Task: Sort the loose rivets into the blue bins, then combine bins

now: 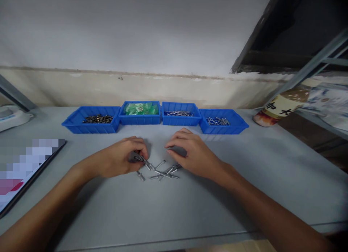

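Observation:
My left hand is curled at the left end of a loose pile of metal pins, its fingers closed round several of them. One short metal piece lies just below its fingertips. Over the right side of the pile is my right hand, its thumb and fingers bent toward each other. Nothing shows between those fingertips, which stand slightly apart. Part of the pile lies close beneath this hand.
Four blue bins stand along the wall: one with brassy parts, one with green packets, two with metal pins. A bottle is at right, a tablet-like screen at left.

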`<state>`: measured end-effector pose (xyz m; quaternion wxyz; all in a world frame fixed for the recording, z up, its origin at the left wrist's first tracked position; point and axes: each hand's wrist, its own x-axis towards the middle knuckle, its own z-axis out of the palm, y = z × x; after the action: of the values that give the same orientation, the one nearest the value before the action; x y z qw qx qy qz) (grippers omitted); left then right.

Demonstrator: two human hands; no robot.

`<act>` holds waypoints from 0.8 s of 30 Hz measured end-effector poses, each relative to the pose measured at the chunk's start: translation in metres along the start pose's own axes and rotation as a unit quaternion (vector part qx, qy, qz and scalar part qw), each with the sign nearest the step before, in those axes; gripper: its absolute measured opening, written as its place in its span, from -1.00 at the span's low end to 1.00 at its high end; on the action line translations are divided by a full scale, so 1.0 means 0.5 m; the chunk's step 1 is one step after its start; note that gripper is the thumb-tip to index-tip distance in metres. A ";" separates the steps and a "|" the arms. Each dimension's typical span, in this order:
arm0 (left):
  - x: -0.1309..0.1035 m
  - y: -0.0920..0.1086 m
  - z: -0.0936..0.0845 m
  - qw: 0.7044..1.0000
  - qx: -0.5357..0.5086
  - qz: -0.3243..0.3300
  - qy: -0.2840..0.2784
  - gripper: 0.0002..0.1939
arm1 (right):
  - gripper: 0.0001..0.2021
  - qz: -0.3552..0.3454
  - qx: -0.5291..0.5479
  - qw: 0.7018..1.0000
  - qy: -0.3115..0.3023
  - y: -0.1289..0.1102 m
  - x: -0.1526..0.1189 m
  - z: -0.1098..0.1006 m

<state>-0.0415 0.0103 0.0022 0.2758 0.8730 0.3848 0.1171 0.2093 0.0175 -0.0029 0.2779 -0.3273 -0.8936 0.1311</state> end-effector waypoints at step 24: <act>0.028 0.046 0.045 0.976 -0.046 -0.002 0.213 -0.91 | -0.83 0.076 0.124 0.989 0.005 -0.011 0.001 0.002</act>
<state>-0.0087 -0.0007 -0.0032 0.2280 0.8134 0.4310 0.3172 0.2055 0.0134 -0.0013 0.3101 -0.3577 -0.8415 0.2601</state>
